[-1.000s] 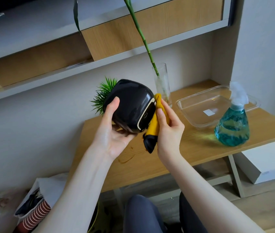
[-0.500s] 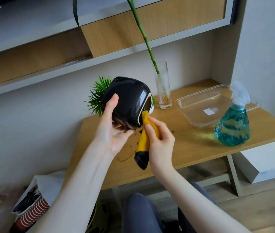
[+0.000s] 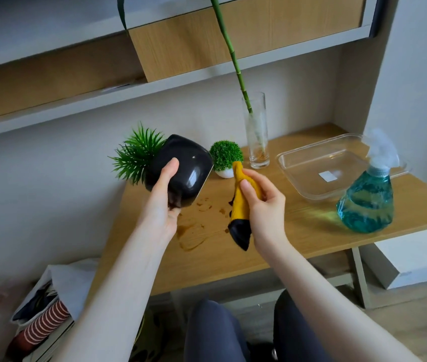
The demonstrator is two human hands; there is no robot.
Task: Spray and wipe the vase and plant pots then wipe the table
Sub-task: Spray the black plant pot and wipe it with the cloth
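Soft, even daylight, bright. Glare streaks on glossy black pot (image 3: 181,168). Green glow cast through spray bottle (image 3: 367,202) onto table (image 3: 298,239). Spray head motion-smeared. Wide-angle bending at frame edges.

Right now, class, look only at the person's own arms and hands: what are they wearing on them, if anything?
Nothing that shows. Both forearms are bare right down to the frame's lower edge, with no sleeve in view. The left hand and right hand have no gloves, and no rings, watch or bracelet can be seen. The fingernails look short and unpainted. Dark blue-grey trousers cover the knees below.
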